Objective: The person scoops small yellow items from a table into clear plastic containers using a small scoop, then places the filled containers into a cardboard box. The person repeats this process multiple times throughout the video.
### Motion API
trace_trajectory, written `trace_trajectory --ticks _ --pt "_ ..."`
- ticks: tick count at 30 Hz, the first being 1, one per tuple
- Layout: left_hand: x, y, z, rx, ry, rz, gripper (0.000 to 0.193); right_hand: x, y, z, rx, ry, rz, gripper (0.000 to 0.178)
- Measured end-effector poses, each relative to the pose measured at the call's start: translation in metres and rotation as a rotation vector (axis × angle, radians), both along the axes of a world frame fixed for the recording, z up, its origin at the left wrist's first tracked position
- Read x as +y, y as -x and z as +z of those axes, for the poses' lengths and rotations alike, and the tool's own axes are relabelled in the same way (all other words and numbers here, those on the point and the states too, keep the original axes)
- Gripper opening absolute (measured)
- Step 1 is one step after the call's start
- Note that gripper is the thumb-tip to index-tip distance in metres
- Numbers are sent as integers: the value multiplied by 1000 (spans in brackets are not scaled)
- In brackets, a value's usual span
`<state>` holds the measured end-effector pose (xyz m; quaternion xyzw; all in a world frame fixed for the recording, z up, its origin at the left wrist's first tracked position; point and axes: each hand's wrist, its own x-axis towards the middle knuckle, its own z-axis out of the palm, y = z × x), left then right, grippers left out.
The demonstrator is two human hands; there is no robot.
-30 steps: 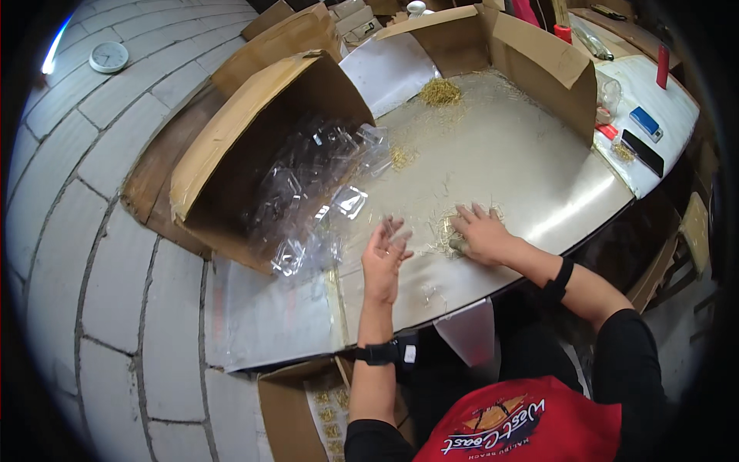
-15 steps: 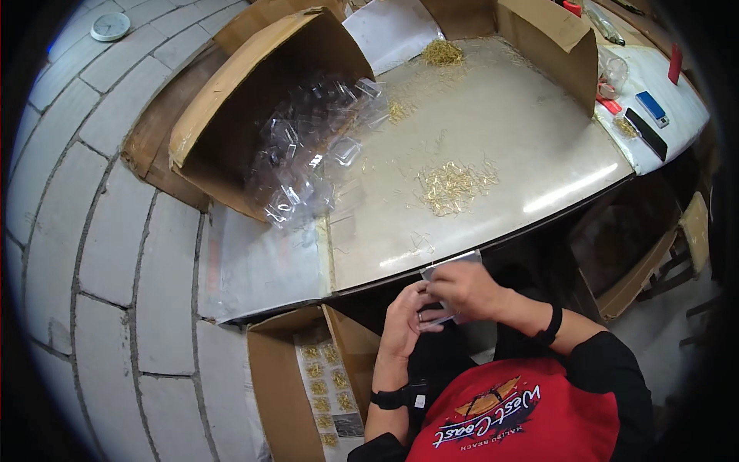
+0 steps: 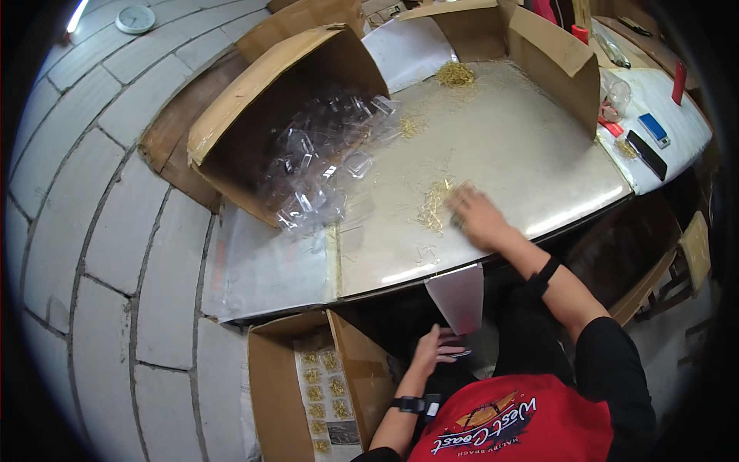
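The right hand [image 3: 475, 215] is laid flat, fingers spread and blurred, on a loose heap of thin gold pieces [image 3: 436, 205] near the front edge of the tabletop [image 3: 523, 146]; whether any pieces are pinched under it cannot be told. The left hand [image 3: 433, 348] is held below the tabletop's front edge, fingers loosely curled around a small clear packet [image 3: 459, 354], just above an open carton [image 3: 308, 385] lined with rows of filled gold packets. A white sheet [image 3: 459, 296] hangs from the front edge between the two hands. Toward the left edge of the tabletop a large box [image 3: 269, 115] is tipped on its side, clear plastic cases [image 3: 315, 165] spilling from its mouth onto the surface. A smaller gold heap [image 3: 454, 74] is seen at the back edge, in front of a second box [image 3: 539, 46]. At the right corner, on a white strip, a blue block [image 3: 655, 128] and a black bar [image 3: 647, 154] are laid near each other.
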<state>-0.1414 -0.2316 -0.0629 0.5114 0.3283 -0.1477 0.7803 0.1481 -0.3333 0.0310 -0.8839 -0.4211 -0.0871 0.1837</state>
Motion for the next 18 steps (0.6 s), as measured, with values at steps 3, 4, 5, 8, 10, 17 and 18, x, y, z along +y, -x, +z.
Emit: trace_trajectory --ticks 3,4,5,8,10,17,18 --pt "-29 -21 -7 -79 106 32 62 -11 -14 7 10 17 -113 47" --pt "-34 -23 -9 -106 161 72 63 -15 -5 6 24 51 -57 46" --pt "-37 -24 -10 -135 215 112 63 -18 2 8 38 83 -1 45" --pt "-40 -22 -18 -179 217 138 64 -38 13 35 416 -210 175 43" --pt "-39 -25 -16 -175 238 109 65 -49 -13 28 481 -416 114 45" --pt "-42 -23 -5 -178 246 215 57 31 53 -1 2 -142 51 47" --pt "-40 -21 -6 -171 239 219 57 33 71 -4 10 -143 0 47"
